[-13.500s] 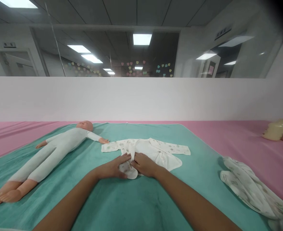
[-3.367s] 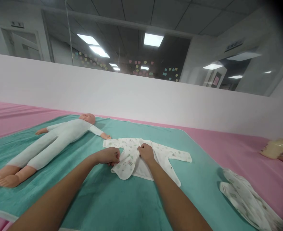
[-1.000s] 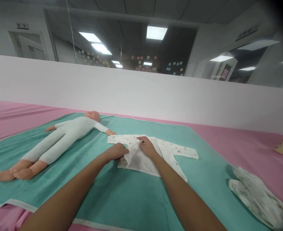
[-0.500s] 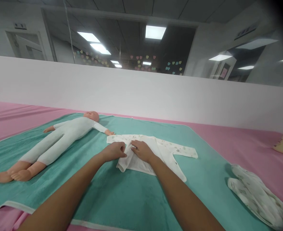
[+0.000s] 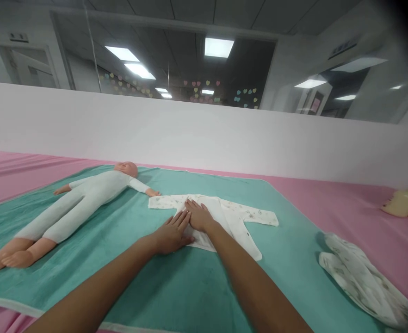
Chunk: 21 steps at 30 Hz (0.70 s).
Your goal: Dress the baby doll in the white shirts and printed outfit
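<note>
A white baby shirt (image 5: 240, 231) with small printed figures on its sleeves lies spread on a teal blanket (image 5: 204, 286). My left hand (image 5: 171, 233) rests flat over the shirt's left front and lower edge, fingers stretched out and nothing gripped. Just beside it, my right hand (image 5: 199, 215) is pressed flat on the middle of the shirt, also with its fingers out. The fingertips of the two hands are close together. Cloth under both palms is hidden. To the left, a baby doll (image 5: 89, 199) in a pale bodysuit lies on its back, one hand close to the shirt's left sleeve.
Folded white printed baby clothing (image 5: 363, 277) lies at the blanket's right edge. Pink sheeting (image 5: 304, 199) shows around the blanket. At far right is a yellowish object (image 5: 401, 202), partly cut off. A white low wall (image 5: 190, 134) with glass above stands behind.
My left hand has let go of the shirt's left front panel and now lies flat with its fingers spread. The folded-back edge is down. My right hand stays on the shirt.
</note>
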{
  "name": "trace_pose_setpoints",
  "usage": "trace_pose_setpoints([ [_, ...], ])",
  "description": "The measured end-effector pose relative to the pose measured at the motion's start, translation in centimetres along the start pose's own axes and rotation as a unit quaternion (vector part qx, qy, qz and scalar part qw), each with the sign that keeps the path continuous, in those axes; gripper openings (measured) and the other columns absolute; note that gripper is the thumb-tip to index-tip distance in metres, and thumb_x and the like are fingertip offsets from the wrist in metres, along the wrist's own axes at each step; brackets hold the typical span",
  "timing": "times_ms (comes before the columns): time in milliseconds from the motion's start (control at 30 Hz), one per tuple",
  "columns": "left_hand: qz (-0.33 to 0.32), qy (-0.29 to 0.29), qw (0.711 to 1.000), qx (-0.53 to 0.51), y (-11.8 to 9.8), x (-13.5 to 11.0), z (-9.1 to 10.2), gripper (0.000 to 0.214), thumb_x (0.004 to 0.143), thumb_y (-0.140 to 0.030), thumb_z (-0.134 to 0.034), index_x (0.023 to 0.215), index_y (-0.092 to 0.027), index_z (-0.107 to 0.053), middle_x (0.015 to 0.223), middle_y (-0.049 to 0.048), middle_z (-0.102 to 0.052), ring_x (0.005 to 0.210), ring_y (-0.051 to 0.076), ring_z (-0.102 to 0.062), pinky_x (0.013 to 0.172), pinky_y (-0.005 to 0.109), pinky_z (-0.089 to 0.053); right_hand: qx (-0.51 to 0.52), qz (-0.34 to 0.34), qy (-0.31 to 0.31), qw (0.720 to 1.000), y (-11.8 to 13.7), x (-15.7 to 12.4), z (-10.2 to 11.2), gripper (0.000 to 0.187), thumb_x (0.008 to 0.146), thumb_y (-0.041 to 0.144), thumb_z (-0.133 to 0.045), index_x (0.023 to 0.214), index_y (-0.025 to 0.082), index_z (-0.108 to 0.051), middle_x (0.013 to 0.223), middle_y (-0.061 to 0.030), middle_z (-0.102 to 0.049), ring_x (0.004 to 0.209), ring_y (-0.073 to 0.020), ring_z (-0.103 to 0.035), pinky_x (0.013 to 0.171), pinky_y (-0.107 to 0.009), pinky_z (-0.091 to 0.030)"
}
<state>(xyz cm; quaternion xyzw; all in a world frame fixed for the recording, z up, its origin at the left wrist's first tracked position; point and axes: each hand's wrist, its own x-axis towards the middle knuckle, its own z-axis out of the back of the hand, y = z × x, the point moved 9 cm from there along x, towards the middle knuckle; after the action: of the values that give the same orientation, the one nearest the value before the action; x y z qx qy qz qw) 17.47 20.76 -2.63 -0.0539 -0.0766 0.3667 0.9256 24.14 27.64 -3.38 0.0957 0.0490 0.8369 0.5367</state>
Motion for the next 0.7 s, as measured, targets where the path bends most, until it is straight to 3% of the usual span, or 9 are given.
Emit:
trace_pose_setpoints([
  [267, -0.002, -0.048, 0.998, 0.048, -0.4, -1.3, 0.3, 0.066, 0.089, -0.055, -0.023, 0.143, -0.021, -0.007, 0.149, 0.0091, -0.009, 0.136, 0.03, -0.009, 0.108, 0.049, -0.021, 0.02, -0.065, -0.013, 0.998, -1.5, 1.9, -0.2, 0.064, 0.089, 0.049, -0.012, 0.142, 0.013, -0.013, 0.149, -0.0057, -0.011, 0.137, -0.0202, -0.009, 0.109, -0.048, -0.009],
  [433, -0.015, -0.035, 0.998, 0.057, -1.0, -1.8, 0.4, 0.054, 0.09, -0.052, -0.022, 0.14, -0.031, -0.024, 0.149, 0.0053, -0.014, 0.136, 0.031, -0.009, 0.106, 0.054, -0.019, 0.03, -0.099, -0.004, 0.995, -2.9, 3.4, -0.6, 0.07, 0.087, 0.057, -0.011, 0.142, 0.014, -0.012, 0.15, -0.0054, -0.007, 0.137, -0.0181, -0.003, 0.11, -0.046, -0.006],
  [700, -0.004, -0.016, 1.0, -0.002, -0.9, -2.0, 0.8, 0.051, 0.091, -0.05, -0.024, 0.137, -0.03, -0.029, 0.148, 0.0057, -0.022, 0.136, 0.028, -0.014, 0.106, 0.056, -0.016, 0.025, -0.123, -0.018, 0.992, -4.5, 5.5, -0.5, 0.072, 0.086, 0.058, -0.01, 0.141, 0.012, -0.017, 0.15, -0.0061, -0.01, 0.137, -0.017, -0.003, 0.11, -0.044, -0.006],
])
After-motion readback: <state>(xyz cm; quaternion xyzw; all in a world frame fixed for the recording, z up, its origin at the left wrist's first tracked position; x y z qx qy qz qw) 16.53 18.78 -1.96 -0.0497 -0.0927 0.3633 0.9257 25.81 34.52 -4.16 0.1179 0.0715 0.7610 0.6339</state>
